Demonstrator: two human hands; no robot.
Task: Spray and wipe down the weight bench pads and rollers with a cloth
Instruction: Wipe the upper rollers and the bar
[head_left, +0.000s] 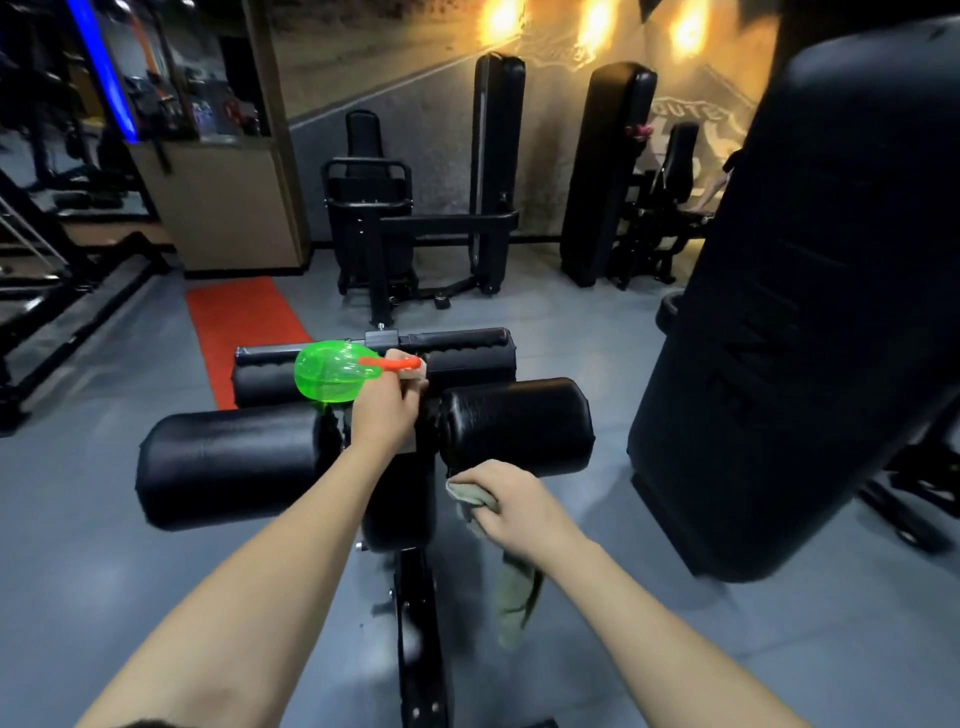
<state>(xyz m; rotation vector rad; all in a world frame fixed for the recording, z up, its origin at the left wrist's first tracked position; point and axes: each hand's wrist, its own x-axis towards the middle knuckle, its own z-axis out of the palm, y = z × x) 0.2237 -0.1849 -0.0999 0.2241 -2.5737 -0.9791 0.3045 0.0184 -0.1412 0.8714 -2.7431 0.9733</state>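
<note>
Hands: two were in view, left hand (382, 410) and right hand (519, 506).
Spray bottle (332, 376): one, in the left hand's grip.
Cloth (514, 597): one, in the right hand's grip.
Large rollers (234, 462): two, one on either side of the left hand's grip.
Smaller rollers (467, 364): seemingly two, beyond that grip and partly hidden.

The wall mural (727, 93) bears the letters "OUTE" (the start cut off beside an upright pad (608, 171))
</note>
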